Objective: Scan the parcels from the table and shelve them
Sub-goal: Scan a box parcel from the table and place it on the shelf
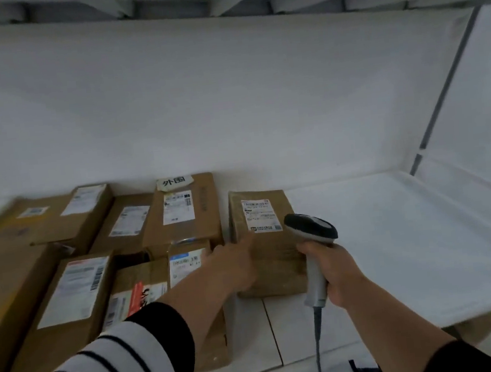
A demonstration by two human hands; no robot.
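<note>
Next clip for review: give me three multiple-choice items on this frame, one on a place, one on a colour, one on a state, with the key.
1. Where is the parcel under the left hand?
A. right end of the row
B. far left
C. on the floor

2. The left sleeve is:
A. plain red
B. white with dark stripes
C. green

3. The right hand:
A. lies flat
B. hangs idle
C. grips the scanner

Key: 1 A, bare shelf lies to its right; 2 B, stripes show; 3 C, fingers wrap the handle.
</note>
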